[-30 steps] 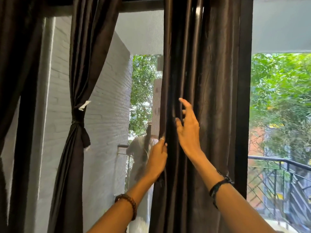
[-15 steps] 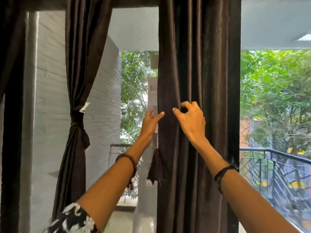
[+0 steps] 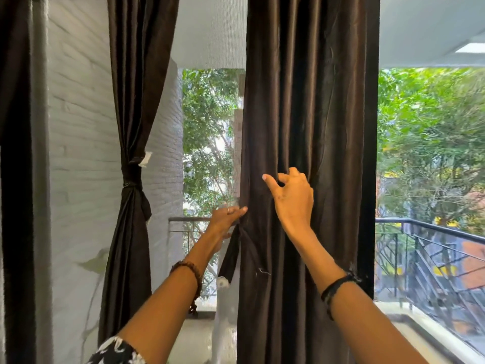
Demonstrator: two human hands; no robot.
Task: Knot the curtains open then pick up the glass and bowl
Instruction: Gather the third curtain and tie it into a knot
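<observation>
A dark brown curtain (image 3: 309,114) hangs loose in the middle of the window. My right hand (image 3: 292,199) lies on its front at mid height, with the fingers curled into a fold and the thumb sticking out to the left. Lower down, my left hand (image 3: 227,216) reaches the curtain's left edge with straight fingers, just above a short fabric tie strap (image 3: 231,256) that dangles from that edge. A second dark curtain (image 3: 131,106) at the left is knotted at its waist (image 3: 131,179). No glass or bowl is in view.
Left of the knotted curtain is a white brick wall (image 3: 81,153). Outside the window are green trees and a black balcony railing (image 3: 430,229). A dark frame or curtain edge (image 3: 15,179) runs down the far left.
My left hand has dropped from beside the curtain's edge to just above the tie strap. My right hand stays on the fold with its fingers curled. The view has shifted slightly.
</observation>
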